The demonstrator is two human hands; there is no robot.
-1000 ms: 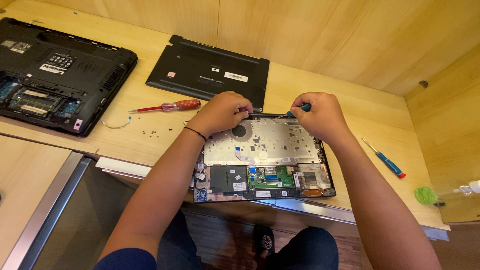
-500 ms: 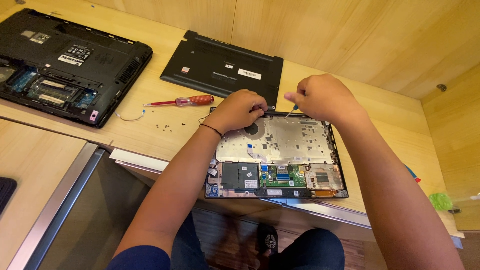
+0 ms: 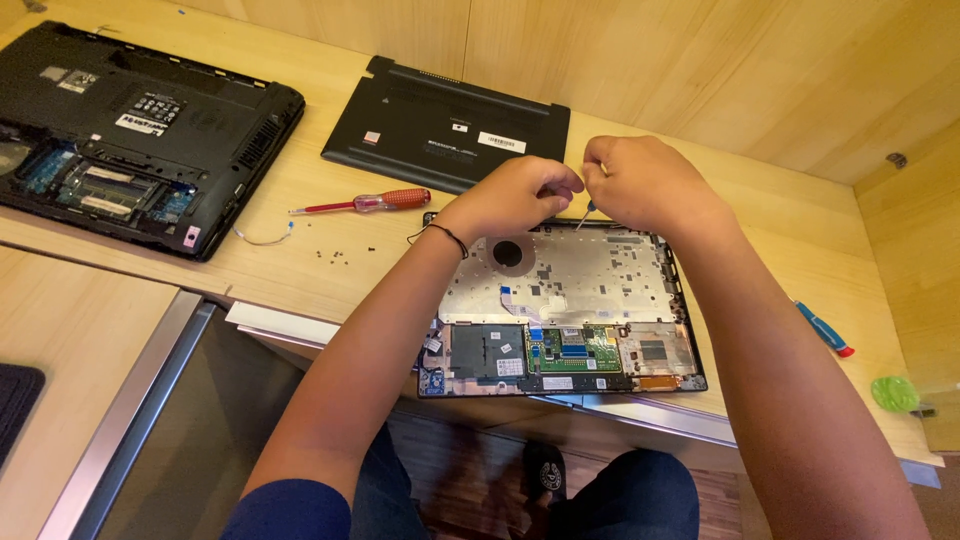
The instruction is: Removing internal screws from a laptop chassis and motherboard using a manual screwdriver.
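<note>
An opened laptop base [image 3: 560,285] lies in front of me on the wooden bench, its silver inner plate and green circuit boards showing. Both hands are close together at its far edge. My right hand [image 3: 645,185] grips a small screwdriver [image 3: 584,217], only its thin shaft and tip showing, pointing down at the laptop's back edge. Next to the tip, my left hand [image 3: 515,198] rests on that edge with its fingers curled together; whether it holds anything small is hidden.
A red-handled screwdriver [image 3: 370,203] and loose screws [image 3: 335,255] lie left of the laptop. A black bottom cover [image 3: 445,125] is behind it. A second opened laptop [image 3: 130,130] sits far left. A blue-and-red screwdriver [image 3: 825,330] and a green object [image 3: 893,392] are at the right.
My right hand has moved left along the laptop's back edge until it is beside my left hand. The view has shifted slightly.
</note>
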